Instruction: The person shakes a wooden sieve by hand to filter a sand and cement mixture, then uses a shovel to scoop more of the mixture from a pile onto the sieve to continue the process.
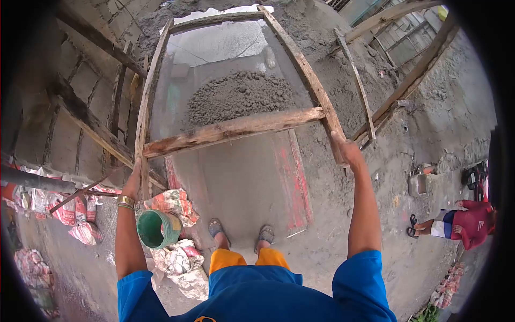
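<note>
A wooden-framed mesh screen (233, 129) stretches out in front of me, with a heap of dark, damp sand (241, 95) on its mesh. My left hand (133, 181) is closed on the lower left end of the frame's side rail. On the opposite side, my right hand (346, 150) grips the lower end of the right rail. Beneath the near crossbar lies a flat grey board (230, 182) with red-marked edges. The fingers of both hands are partly hidden by the wood.
A green bucket (170, 229) and crumpled sacks (185, 268) are beside my left foot. Wooden poles (410, 75) slant at the right, more beams (88, 121) at the left. A person in a red top (472, 224) is at the far right. Filled sacks (64, 206) lie left.
</note>
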Tool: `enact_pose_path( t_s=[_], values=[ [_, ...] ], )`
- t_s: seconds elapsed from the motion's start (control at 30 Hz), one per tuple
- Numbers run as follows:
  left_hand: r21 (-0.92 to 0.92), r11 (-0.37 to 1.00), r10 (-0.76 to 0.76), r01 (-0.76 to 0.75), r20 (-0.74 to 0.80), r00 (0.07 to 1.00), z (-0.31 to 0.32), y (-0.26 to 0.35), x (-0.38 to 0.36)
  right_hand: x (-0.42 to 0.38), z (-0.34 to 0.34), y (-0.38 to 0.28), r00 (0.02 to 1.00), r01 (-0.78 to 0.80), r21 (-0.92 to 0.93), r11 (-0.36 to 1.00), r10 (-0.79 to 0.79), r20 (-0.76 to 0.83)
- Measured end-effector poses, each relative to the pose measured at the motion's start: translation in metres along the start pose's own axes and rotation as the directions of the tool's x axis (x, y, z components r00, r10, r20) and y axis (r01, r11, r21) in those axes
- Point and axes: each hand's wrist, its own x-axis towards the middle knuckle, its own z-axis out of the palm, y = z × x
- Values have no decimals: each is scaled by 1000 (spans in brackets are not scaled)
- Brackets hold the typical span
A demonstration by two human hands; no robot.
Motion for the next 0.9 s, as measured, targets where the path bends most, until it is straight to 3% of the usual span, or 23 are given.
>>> enact_pose_path(
  t_s=[0.07, 0.1, 0.17, 0.2, 0.23, 0.27, 0.33, 0.37, 0.4, 0.47, 0.53, 0.57, 0.6, 0.63, 0.67, 0.7, 0.73, 0.77, 0.8, 0.87, 0.9],
  values=[
    [47, 996, 78, -77, -20, 997, -2, 32, -22, -18, -22, -41, 984, -141, 4, 990, 140, 111],
    [59, 997, 55, -55, -7, 998, -2, 24, -31, -13, -14, -16, 992, -87, -70, 994, 93, 90],
    [-53, 996, -66, 69, 49, 997, -11, -49, -22, -39, 23, 55, 996, 41, -159, 986, -53, -77],
    [-68, 995, -76, 76, 3, 997, -7, -94, -31, -61, 35, 83, 991, -95, -153, 984, 108, 84],
    [-132, 983, -131, 132, 10, 991, -10, -154, -28, -80, 70, 144, 997, -76, -143, 987, 73, -29],
    [-112, 988, -110, 109, 2, 994, -6, -200, -41, -107, 89, 186, 994, -102, -59, 993, 104, 38],
    [-217, 955, -197, 201, 39, 980, -21, -324, -52, -161, 109, 253, 981, -134, 52, 990, 125, 145],
    [-175, 962, -212, 208, -7, 977, -20, -358, -79, -184, 125, 304, 987, -106, 190, 976, 79, 142],
    [-273, 932, -256, 237, -38, 966, -20, -394, -102, -207, 126, 327, 976, -152, 223, 963, 111, 186],
    [-263, 961, -140, 90, -176, 975, -15, -444, -147, -244, 124, 344, 958, -216, 236, 947, 160, 237],
    [-258, 963, -118, 76, -151, 981, -16, -458, -152, -258, 122, 351, 940, -304, 341, 890, 220, 263],
    [-248, 968, -79, 45, -130, 988, -15, -457, -160, -249, 127, 348, 960, -233, 344, 910, 159, 229],
    [-281, 954, -154, 104, -160, 975, -12, -453, -141, -231, 133, 347, 941, -302, 344, 889, 221, 255],
    [-309, 949, -117, 64, -155, 981, -6, -439, -112, -201, 143, 343, 950, -256, 223, 941, 202, 238],
    [-361, 921, -211, 146, -147, 966, 3, -404, -76, -166, 146, 317, 972, -167, 166, 972, 135, 192],
    [-338, 934, -169, 112, -142, 975, 8, -373, -35, -121, 166, 325, 974, -209, 124, 970, 196, 115],
    [-279, 940, -239, 199, -117, 964, 20, -301, -20, -93, 147, 248, 985, -168, 120, 978, 161, 67],
    [-185, 973, -161, 138, -120, 980, 24, -243, -2, -64, 126, 189, 975, -209, -141, 968, 217, 46],
    [-55, 993, -111, 104, -132, 985, 12, -209, 31, -37, 109, 153, 989, -135, -154, 979, 143, 38],
    [-81, 994, -79, 76, -31, 996, 16, -90, 13, -4, 67, 80, 993, -5, -138, 990, -11, -116],
    [-66, 997, -38, 37, -12, 999, 13, -44, 7, 7, 41, 42, 997, 22, -98, 995, -30, -75]
  ],
)
